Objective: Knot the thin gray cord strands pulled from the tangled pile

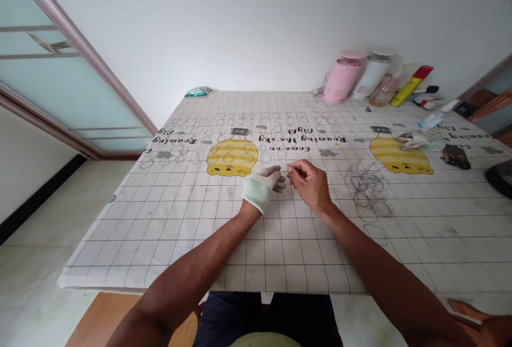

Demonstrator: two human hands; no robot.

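Green fabric (pixel 266 339) sits nearest, tangled wire (pixel 367 187) beyond, pink cylinder (pixel 341 81) behind.

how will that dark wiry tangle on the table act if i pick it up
The tangle will probably lift as a loose clump, since its thin strands cross and loop together. It's likely light for its spread, with cloth showing through the gaps. Stray loops on its near side may trail or snag.
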